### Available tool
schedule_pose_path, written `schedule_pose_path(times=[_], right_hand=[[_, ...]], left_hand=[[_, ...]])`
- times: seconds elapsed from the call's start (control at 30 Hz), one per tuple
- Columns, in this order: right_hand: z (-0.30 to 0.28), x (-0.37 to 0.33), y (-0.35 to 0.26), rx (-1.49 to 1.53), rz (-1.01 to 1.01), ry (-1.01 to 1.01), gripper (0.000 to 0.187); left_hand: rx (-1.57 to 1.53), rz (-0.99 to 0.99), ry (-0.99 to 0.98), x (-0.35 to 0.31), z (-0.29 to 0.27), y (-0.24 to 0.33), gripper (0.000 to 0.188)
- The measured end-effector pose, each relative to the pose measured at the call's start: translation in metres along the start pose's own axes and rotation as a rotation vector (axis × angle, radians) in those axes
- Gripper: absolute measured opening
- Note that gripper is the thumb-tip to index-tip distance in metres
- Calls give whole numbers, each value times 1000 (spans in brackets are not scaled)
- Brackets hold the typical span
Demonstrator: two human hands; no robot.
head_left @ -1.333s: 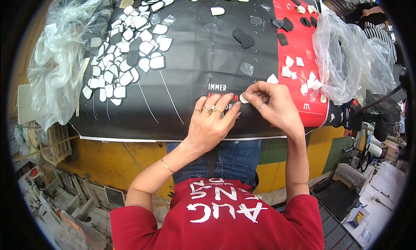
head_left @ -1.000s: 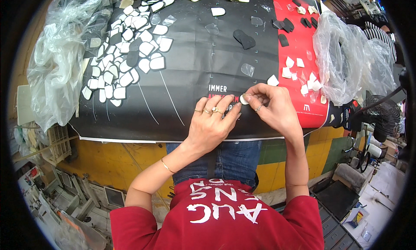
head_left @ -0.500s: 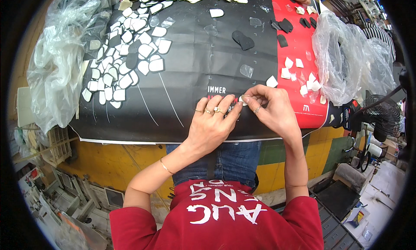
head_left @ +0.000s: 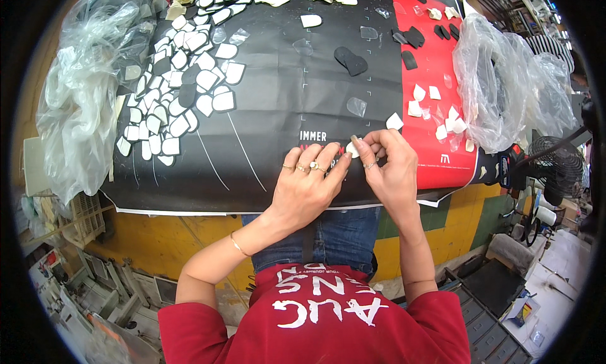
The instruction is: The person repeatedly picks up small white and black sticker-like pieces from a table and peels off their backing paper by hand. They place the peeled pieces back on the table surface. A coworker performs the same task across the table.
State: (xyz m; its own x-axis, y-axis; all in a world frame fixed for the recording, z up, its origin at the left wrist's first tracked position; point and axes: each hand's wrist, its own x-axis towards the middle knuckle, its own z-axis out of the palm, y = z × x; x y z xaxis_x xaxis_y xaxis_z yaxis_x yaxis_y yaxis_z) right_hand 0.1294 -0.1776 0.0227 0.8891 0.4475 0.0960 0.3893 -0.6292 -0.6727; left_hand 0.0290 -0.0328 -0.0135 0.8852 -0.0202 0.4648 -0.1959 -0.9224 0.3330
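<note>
A small white rounded piece (head_left: 353, 150) is between my two hands, just over the black mat near its front edge. My right hand (head_left: 392, 165) pinches it from the right with thumb and forefinger. From the left, my left hand (head_left: 307, 182) has its forefinger at the piece's edge. Its other fingers are bent, and its thumb is hidden underneath. Another white piece (head_left: 394, 121) lies just beyond my right hand. To the left, a spread pile of white, dark-edged rounded pads (head_left: 180, 124) covers part of the mat (head_left: 265, 93).
Crumpled clear plastic bags lie at the left (head_left: 79, 111) and right (head_left: 489, 86). Black pads (head_left: 350, 61), clear film scraps (head_left: 356, 106) and white scraps (head_left: 415, 108) lie across the mat's black and red areas. A fan (head_left: 562, 168) stands at the right.
The right hand has turned slightly and dropped a little, so more of the white piece shows. The left hand has shifted slightly. A person's hand at the far right has mostly left view.
</note>
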Motion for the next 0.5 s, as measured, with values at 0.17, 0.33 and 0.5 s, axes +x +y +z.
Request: schedule_pose_path(times=[0.17, 0.33, 0.5], right_hand=[[5, -2, -1, -36, -31, 49, 18], [7, -2, -3, -1, 42, 96, 19], [15, -3, 0, 62, 96, 184, 22]], left_hand=[[-2, 8, 5, 1, 0, -1, 33], [7, 7, -7, 2, 0, -1, 35], [4, 5, -9, 3, -1, -1, 36]])
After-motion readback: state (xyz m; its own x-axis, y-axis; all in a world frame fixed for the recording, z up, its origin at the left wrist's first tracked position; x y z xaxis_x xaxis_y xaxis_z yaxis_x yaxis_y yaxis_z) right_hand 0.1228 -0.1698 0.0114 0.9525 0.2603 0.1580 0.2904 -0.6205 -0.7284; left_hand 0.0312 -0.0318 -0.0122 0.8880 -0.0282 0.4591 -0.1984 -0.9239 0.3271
